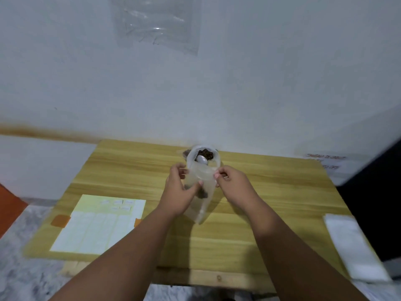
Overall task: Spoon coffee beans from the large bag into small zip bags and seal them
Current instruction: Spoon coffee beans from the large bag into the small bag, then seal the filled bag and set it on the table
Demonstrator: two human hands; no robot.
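Forearms [121,257]: both reach in over the table's near edge.
Left hand [181,187]: pinches the small zip bag's left edge.
Right hand [230,181]: pinches its upper right edge.
Small zip bag [201,205]: upright over mid-table, a few beans inside.
Large bag [217,164]: just behind, open, holding coffee beans [205,153] and a spoon [201,159].
Table [260,203]: light wood; label sheet [97,227] left, white stack [355,246] right.
Room: white wall [260,83] with a clear plastic sheet [158,22]; mottled grey floor [26,279].
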